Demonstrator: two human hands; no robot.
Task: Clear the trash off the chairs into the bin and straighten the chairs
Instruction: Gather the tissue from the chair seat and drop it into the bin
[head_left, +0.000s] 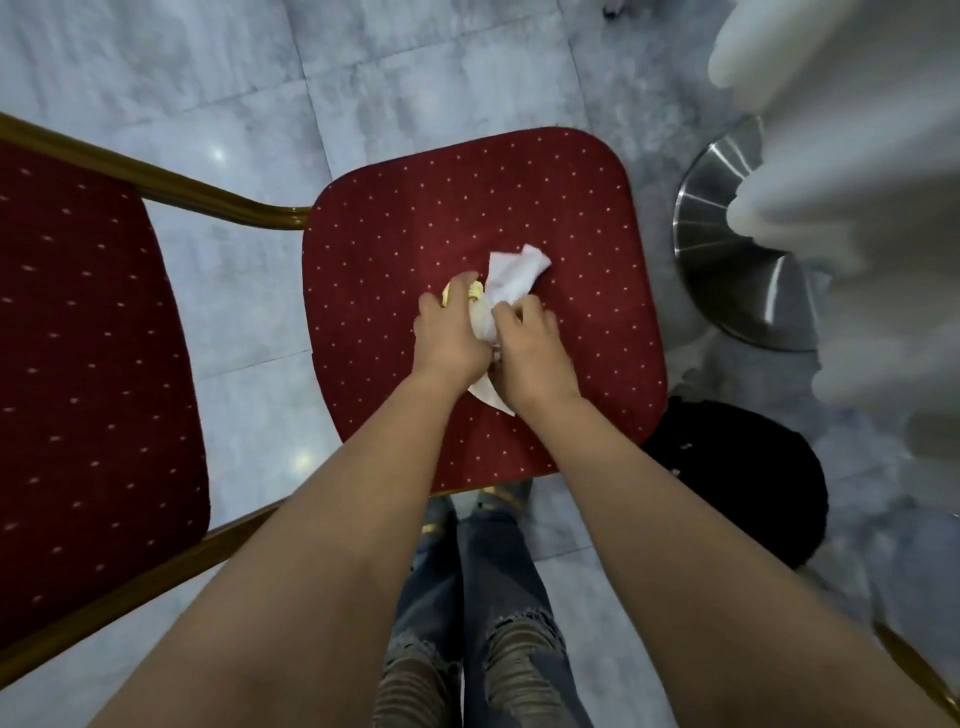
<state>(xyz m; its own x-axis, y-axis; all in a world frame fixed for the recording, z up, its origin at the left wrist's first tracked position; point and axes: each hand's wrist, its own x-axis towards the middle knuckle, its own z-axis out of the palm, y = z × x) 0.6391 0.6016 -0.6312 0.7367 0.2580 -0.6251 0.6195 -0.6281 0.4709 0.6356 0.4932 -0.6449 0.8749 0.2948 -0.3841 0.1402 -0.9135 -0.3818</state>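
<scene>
Our 2 bare forearms fill the near part of the view, reaching out over ripped blue jeans toward the chair seat in the middle; we lean in like this because the trash lies at the centre of the cushion. Our left hand is curled down over a crumpled wrapper with a yellow-gold glint, fingers bent around it and pressing it to the fabric, while our right hand is closed in a pinch on the white paper napkin, whose loose end sticks up on the far side and whose near corner pokes out beneath our wrists. We judge both hands are bunching the 2 scraps into 1 wad so they can be lifted together. The napkin looks thin, soft and creased; the wrapper looks glossy and crinkled. The seat is a rounded square of dark red woven cloth sprinkled with small pale dots, padded and slightly domed, on a gold-painted metal frame. A second red chair of the same cloth stands to the left, set at an angle. To the right, a brushed steel disc sits half hidden under white draped fabric, and a round black bin stands near the seat's right corner, close enough for a short drop. Pale grey marble tiles gleam beneath
</scene>
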